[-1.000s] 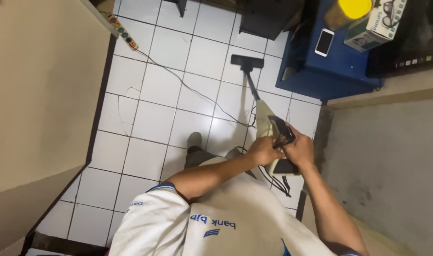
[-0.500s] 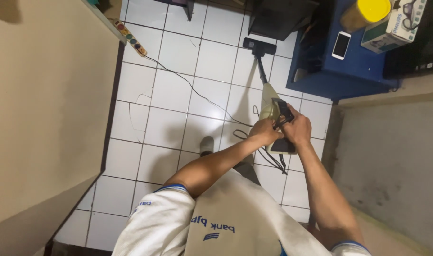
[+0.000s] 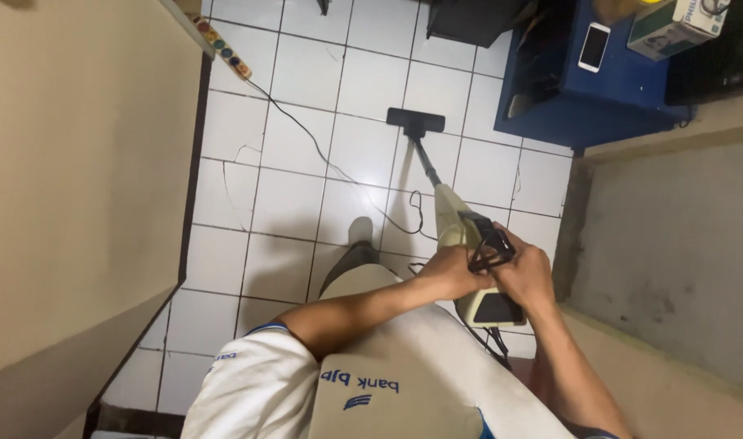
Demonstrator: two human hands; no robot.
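I hold a cream stick vacuum cleaner [image 3: 454, 225] with both hands on its black handle. My left hand [image 3: 448, 273] grips the handle from the left side. My right hand [image 3: 524, 271] wraps it from the right. The thin tube runs forward to a black floor nozzle [image 3: 416, 121] resting on the white floor tiles [image 3: 290, 203]. A black power cord [image 3: 323, 154] trails from the vacuum across the tiles to a power strip [image 3: 221, 41] at the wall. My foot [image 3: 359, 232] shows just left of the vacuum body.
A beige wall [image 3: 79, 179] borders the left. A blue table [image 3: 615, 81] at the top right carries a white phone [image 3: 593, 46] and a cardboard box [image 3: 676, 28]. A grey concrete wall [image 3: 672, 260] stands on the right. A dark object [image 3: 469, 20] sits at the top.
The vacuum has been pulled back toward me, its nozzle now nearer and further left on the tiles. Both hands came back with the handle. The view shifted slightly.
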